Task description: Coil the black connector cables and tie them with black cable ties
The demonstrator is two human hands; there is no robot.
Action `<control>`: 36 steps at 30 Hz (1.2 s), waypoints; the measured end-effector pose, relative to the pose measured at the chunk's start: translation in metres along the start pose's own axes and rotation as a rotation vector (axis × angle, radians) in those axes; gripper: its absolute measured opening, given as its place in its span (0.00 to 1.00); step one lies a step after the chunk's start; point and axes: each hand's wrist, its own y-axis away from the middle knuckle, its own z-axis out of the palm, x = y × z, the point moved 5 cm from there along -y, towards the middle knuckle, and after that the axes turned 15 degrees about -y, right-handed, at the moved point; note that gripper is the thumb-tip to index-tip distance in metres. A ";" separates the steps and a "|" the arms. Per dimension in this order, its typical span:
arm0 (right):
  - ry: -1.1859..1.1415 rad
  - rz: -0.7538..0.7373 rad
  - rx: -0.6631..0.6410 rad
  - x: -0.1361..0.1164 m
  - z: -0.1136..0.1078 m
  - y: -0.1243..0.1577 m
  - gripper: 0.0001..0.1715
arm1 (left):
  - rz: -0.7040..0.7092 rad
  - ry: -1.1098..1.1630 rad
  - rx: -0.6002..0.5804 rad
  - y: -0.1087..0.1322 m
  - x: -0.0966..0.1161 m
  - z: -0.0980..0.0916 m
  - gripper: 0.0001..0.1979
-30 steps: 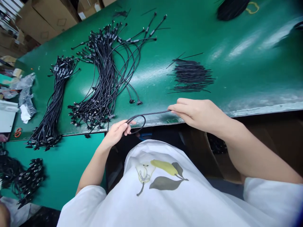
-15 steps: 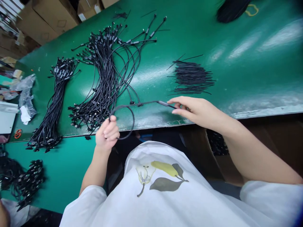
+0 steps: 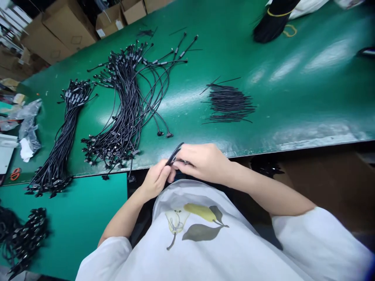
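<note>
At the near edge of the surface (image 3: 281,121): one black cable (image 3: 175,153), pinched in closed fingers of left hand (image 3: 155,178) and right hand (image 3: 205,160), coiling seemingly unfinished; leftward, cable heap (image 3: 129,95), uncoiled.

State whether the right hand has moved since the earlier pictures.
Yes: against the pile of black strips, the right hand has moved left and bodyward.

White glare on green tabletop (image 3: 293,113)

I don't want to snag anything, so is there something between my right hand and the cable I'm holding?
Nothing visible: your right hand is right at the black cable, with your left hand holding it alongside.
</note>
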 end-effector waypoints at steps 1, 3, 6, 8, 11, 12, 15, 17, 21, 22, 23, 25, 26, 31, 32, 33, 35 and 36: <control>-0.086 0.049 0.093 0.010 -0.003 -0.003 0.12 | -0.004 0.081 0.022 0.000 0.000 -0.001 0.15; -0.292 0.165 0.243 0.030 0.001 -0.007 0.18 | -0.025 0.277 0.071 -0.004 -0.003 -0.003 0.15; -0.665 0.394 0.331 0.053 0.025 -0.008 0.13 | -0.093 0.465 0.076 -0.014 -0.009 0.006 0.17; -0.925 0.516 0.419 0.061 0.040 -0.008 0.12 | -0.153 0.520 0.095 -0.019 -0.015 0.016 0.21; -1.286 0.612 0.549 0.067 0.051 -0.009 0.18 | -0.195 0.622 0.178 -0.022 -0.024 0.027 0.26; -1.396 0.647 0.557 0.068 0.054 -0.010 0.20 | -0.198 0.656 0.199 -0.022 -0.026 0.030 0.26; -1.637 0.755 0.575 0.068 0.061 -0.010 0.25 | -0.222 0.627 0.183 -0.021 -0.035 0.034 0.24; -1.663 0.775 0.642 0.067 0.065 -0.007 0.26 | -0.229 0.473 0.145 -0.020 -0.041 0.034 0.25; -1.374 0.681 0.731 0.054 0.073 0.002 0.23 | -0.220 0.142 0.115 -0.019 -0.049 0.031 0.29; -1.300 0.646 0.704 0.049 0.074 0.003 0.23 | -0.237 0.105 0.092 -0.019 -0.051 0.031 0.30; -1.248 0.610 0.672 0.045 0.076 0.002 0.24 | -0.253 0.091 0.065 -0.020 -0.052 0.031 0.30; -1.210 0.531 0.646 0.038 0.075 0.000 0.23 | -0.268 0.114 0.030 -0.020 -0.053 0.031 0.30; -1.208 0.494 0.655 0.036 0.073 -0.002 0.22 | -0.273 0.153 0.033 -0.020 -0.053 0.031 0.29; -1.346 0.562 0.584 0.039 0.070 -0.015 0.23 | -0.517 0.544 0.018 -0.009 -0.056 0.041 0.25; -1.403 0.648 0.529 0.042 0.073 -0.017 0.24 | -0.559 0.603 -0.016 -0.007 -0.054 0.044 0.25; -1.451 0.739 0.469 0.046 0.076 -0.017 0.24 | -0.577 0.653 -0.054 -0.005 -0.051 0.047 0.25; -1.485 0.880 0.379 0.053 0.079 -0.016 0.23 | -0.563 0.751 -0.133 -0.003 -0.040 0.050 0.26; -1.474 0.916 0.355 0.056 0.079 -0.016 0.22 | -0.551 0.798 -0.169 -0.002 -0.035 0.051 0.26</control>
